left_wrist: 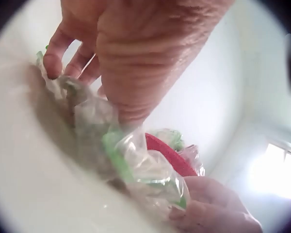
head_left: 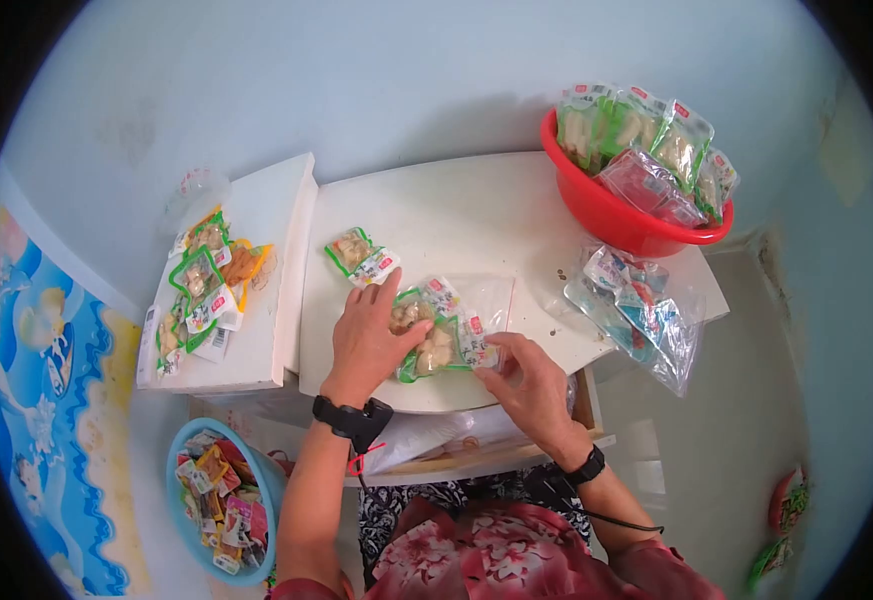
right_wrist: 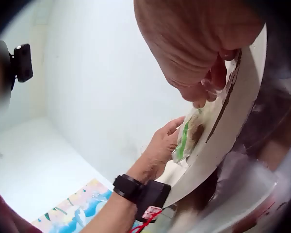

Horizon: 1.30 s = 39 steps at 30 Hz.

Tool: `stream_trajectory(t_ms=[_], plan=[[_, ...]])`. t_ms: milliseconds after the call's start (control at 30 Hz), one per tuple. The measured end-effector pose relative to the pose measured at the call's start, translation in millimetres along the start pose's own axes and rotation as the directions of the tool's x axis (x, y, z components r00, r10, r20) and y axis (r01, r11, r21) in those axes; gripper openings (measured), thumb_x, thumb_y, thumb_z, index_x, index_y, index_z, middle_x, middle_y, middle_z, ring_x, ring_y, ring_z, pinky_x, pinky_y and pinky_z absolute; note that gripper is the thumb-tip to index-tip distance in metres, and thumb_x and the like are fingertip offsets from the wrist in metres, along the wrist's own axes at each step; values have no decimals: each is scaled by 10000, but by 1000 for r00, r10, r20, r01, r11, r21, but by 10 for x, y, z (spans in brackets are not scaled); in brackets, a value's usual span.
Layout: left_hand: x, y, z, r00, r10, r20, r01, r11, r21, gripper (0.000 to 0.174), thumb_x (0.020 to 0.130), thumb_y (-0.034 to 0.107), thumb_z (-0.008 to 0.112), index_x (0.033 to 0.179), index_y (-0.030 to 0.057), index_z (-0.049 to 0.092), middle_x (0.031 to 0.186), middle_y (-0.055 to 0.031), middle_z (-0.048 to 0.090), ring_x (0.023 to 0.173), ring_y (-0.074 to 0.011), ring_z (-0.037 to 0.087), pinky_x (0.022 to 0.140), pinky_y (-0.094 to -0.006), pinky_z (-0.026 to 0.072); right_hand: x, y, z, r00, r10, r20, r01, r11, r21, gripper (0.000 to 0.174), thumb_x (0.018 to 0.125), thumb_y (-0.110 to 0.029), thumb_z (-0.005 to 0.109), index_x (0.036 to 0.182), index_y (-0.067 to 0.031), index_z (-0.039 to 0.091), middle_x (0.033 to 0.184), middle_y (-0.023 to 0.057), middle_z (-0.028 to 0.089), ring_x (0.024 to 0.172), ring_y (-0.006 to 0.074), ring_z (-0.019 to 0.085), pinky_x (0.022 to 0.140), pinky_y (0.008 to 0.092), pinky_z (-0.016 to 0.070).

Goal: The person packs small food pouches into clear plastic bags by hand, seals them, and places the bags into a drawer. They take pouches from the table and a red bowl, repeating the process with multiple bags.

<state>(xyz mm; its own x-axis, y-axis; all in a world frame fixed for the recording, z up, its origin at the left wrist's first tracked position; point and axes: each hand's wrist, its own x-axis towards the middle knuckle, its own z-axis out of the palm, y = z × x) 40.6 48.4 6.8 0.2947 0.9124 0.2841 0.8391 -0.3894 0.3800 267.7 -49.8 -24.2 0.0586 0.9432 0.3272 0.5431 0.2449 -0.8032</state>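
Observation:
On the white tabletop (head_left: 516, 200) lie clear, green-edged food packets with pale lumps inside. My right hand (head_left: 534, 385) pinches the labelled right end of the nearer packet (head_left: 436, 350) between thumb and fingers. In the left wrist view, that same hand's fingertips (left_wrist: 203, 208) hold the crinkled plastic. My left hand (head_left: 371, 335) lies with spread fingers at the left ends of this packet and a second one (head_left: 440, 292) just behind it, its thumb over them. A third packet (head_left: 354, 252) sits beyond the left fingertips. A flat clear bag (head_left: 496, 295) is partly under the packets.
At the back right stands a red basin (head_left: 596, 215) full of similar packets, with clear plastic bags (head_left: 636, 310) before it. More packets (head_left: 201, 280) lie on the left surface. A blue tub (head_left: 274, 490) of small sachets stands low left. Below the tabletop, a drawer (head_left: 496, 450) is pulled out.

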Motion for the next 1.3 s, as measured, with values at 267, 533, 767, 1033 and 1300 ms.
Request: stream_trajectory(t_ms=[267, 533, 767, 1033, 1300], plan=[[-29, -26, 50, 986, 165, 11, -164, 985, -58, 726, 851, 278, 793, 1469, 12, 521, 1328, -204, 618, 1248, -361, 563, 1042, -458, 480, -42, 49, -129, 995, -15, 103, -1, 989, 147, 368, 865, -100, 804, 1206, -59, 670, 844, 43, 633, 740, 145, 629, 693, 294, 522], [-342, -108, -65, 998, -63, 26, 67, 836, -544, 765, 952, 128, 705, 1615, 53, 331, 1623, -164, 395, 1491, -285, 402, 1186, -475, 387, -2, 65, -217, 999, 51, 14, -52, 992, 112, 418, 909, -175, 789, 1273, -46, 628, 842, 72, 680, 724, 201, 673, 673, 337, 544], [-331, -193, -275, 999, -2, -34, -8, 956, -293, 637, 962, 147, 690, 1534, 18, 441, 1552, -207, 463, 1437, -328, 477, 1145, -464, 432, 0, -3, -88, 991, 96, -88, -85, 989, 117, 351, 963, -154, 748, 1263, -31, 614, 827, 62, 673, 705, 157, 650, 653, 297, 525], [587, -416, -313, 999, 4, 42, -15, 969, 249, 622, 908, 162, 692, 1477, 17, 485, 1358, -238, 605, 1250, -417, 580, 1059, -485, 480, 3, 226, -88, 983, 120, -139, -86, 970, 229, 317, 1033, -149, 660, 1311, -27, 568, 806, 60, 645, 671, 131, 585, 630, 285, 491], [1156, -653, -229, 901, -287, 324, 188, 934, 304, 1064, 711, 335, 874, 1590, 37, 353, 1388, -292, 583, 1292, -416, 574, 1106, -459, 463, 25, 217, -151, 989, 120, -92, -95, 965, 246, 338, 1041, -173, 643, 1335, -35, 547, 811, 99, 668, 675, 203, 645, 636, 337, 512]])
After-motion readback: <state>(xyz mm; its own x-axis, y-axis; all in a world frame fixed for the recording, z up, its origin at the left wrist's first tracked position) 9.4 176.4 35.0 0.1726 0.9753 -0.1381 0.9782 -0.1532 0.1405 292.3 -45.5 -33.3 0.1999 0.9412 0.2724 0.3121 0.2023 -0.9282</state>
